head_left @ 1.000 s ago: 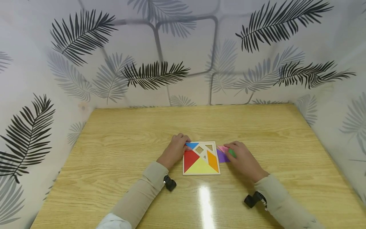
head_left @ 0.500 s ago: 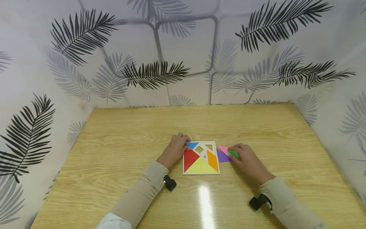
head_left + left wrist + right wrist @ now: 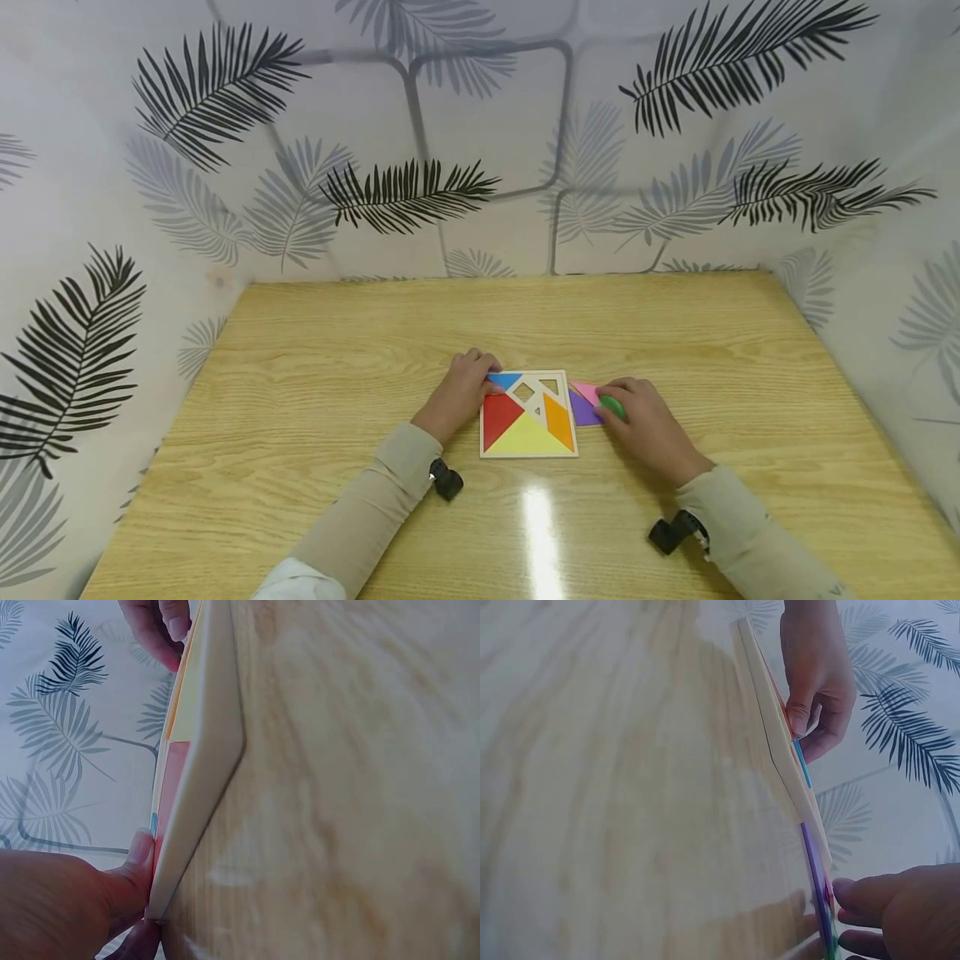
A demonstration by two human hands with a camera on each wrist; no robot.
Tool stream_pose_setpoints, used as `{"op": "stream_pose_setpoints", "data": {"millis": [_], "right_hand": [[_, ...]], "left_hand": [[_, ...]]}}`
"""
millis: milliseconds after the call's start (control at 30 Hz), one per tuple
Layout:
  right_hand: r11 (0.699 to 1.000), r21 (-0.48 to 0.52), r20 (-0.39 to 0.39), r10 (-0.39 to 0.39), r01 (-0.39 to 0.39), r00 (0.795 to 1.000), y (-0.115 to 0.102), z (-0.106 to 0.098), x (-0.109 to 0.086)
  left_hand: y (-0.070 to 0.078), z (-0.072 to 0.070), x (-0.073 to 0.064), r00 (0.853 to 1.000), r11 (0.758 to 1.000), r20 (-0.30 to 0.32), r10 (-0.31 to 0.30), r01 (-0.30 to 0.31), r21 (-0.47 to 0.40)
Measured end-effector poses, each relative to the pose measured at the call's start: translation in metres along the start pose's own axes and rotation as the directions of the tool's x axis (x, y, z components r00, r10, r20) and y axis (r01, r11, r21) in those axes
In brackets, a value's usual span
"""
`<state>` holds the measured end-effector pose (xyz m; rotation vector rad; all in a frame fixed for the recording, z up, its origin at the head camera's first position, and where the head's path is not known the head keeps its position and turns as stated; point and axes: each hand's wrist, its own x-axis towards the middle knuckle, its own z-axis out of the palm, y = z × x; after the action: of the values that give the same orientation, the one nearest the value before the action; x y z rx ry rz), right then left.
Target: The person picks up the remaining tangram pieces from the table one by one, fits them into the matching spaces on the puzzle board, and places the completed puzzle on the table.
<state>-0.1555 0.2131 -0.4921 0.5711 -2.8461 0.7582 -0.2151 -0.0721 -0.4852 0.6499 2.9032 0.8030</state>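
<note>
A square wooden tangram board (image 3: 536,396) lies on the table, holding red (image 3: 498,419), yellow (image 3: 531,437), orange (image 3: 557,421) and blue (image 3: 504,382) pieces. Bare cut-outs show near its upper right. My left hand (image 3: 453,398) grips the board's upper left corner, thumb over the edge beside the blue piece. Right of the board, my right hand (image 3: 651,427) pinches a green piece (image 3: 612,407) between thumb and fingers. A purple piece (image 3: 583,410) and a pink triangle (image 3: 585,390) lie between board and hand, partly under the right fingertips. The right wrist view shows them edge-on.
The wood-grain table (image 3: 337,350) extends around the board on all sides. Behind it hangs a pale leaf-patterned backdrop (image 3: 502,242). Both wrists wear small black cameras on straps, the left one (image 3: 447,482) close to the board's lower left.
My right hand has drawn back slightly to the right with the green piece, which has turned and shows differently. More of the pink triangle is uncovered. The left hand and board have stayed put.
</note>
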Motion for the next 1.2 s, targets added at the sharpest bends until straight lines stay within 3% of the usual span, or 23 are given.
{"op": "stream_pose_setpoints", "data": {"millis": [400, 667, 833, 1000, 1200], "right_hand": [[0.999, -0.040, -0.063, 0.020, -0.023, 0.998, 0.001, 0.002, -0.002], [0.990, -0.042, -0.040, 0.135, -0.136, 0.990, 0.002, -0.004, -0.003], [0.981, -0.002, 0.048, 0.193, -0.193, 0.980, 0.006, -0.012, 0.003], [0.966, 0.053, 0.185, 0.239, -0.252, 0.953, 0.012, -0.022, 0.013], [0.944, 0.081, 0.250, 0.292, -0.320, 0.923, 0.011, -0.028, 0.014]], "left_hand": [[0.002, -0.001, -0.001, 1.000, 1.000, -0.003, -0.001, 0.001, 0.005], [0.001, 0.000, 0.000, 1.000, 1.000, -0.003, -0.004, 0.004, 0.010], [0.000, -0.001, 0.001, 1.000, 1.000, -0.002, -0.002, 0.002, 0.010], [-0.001, 0.000, 0.002, 1.000, 1.000, -0.008, -0.002, 0.002, 0.017], [-0.001, 0.000, 0.001, 1.000, 1.000, -0.006, 0.005, -0.005, 0.005]]}}
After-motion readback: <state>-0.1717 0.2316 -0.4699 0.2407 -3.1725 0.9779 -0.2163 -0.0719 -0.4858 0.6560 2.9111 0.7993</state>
